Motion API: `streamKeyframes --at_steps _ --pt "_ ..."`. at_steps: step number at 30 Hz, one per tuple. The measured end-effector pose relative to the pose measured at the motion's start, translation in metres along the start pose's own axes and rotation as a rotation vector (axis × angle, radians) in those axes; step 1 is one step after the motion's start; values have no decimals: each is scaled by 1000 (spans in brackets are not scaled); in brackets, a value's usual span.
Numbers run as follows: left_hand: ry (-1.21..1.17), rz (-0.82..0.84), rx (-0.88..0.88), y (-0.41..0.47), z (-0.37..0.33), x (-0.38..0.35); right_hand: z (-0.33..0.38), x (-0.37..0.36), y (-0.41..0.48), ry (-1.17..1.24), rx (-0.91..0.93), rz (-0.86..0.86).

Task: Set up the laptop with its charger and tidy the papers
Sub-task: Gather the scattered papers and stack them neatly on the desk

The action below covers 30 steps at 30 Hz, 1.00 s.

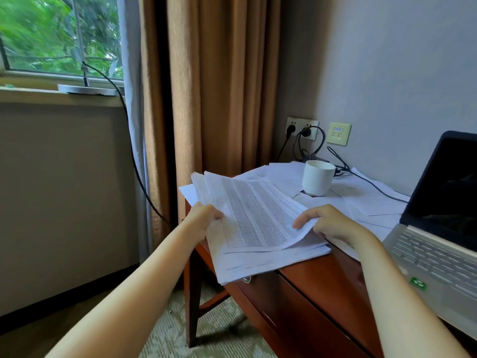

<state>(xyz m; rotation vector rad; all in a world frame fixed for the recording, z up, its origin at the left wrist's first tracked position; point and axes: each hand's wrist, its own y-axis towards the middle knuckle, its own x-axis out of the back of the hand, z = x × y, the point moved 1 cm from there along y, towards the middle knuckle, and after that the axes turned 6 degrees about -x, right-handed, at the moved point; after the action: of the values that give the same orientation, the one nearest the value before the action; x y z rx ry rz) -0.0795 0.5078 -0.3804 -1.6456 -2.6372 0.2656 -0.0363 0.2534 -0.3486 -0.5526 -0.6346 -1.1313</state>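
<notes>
My left hand (204, 219) grips stack (258, 215) at left edge, right hand (333, 223) pinches right edge; long axis points away from me; loose sheets (371, 200) lie nearer right hand.

Place: bedroom or hotel-type room with work corner | cues: brown curtain (211, 86), window (59, 32), patterned carpet (214, 329), wooden bench (317, 270) with drawer, wall sockets (302, 127), open laptop (438, 228)

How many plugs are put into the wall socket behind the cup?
2. The left plug is in the left half of the wall socket; the right plug is beside it, in the right half. I see none hidden.
</notes>
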Motion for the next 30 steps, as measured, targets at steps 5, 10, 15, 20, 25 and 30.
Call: streamKeyframes --at_steps 5,10,15,20,25,30 --pt "-54 -5 -195 -8 -18 -6 -4 7 1 544 -114 -10" --pt "-206 167 -435 -29 -45 -15 -1 3 2 665 -155 -47" --pt "-189 351 -601 -35 -67 -22 12 2 -4 885 -59 61" --pt "-133 287 -699 -36 -88 -31 14 22 -2 956 118 -439" --pt "-109 191 -683 -33 -92 -44 19 27 -5 878 272 -677" --pt "-28 141 -685 -30 -92 -49 14 34 -7 785 271 -764"
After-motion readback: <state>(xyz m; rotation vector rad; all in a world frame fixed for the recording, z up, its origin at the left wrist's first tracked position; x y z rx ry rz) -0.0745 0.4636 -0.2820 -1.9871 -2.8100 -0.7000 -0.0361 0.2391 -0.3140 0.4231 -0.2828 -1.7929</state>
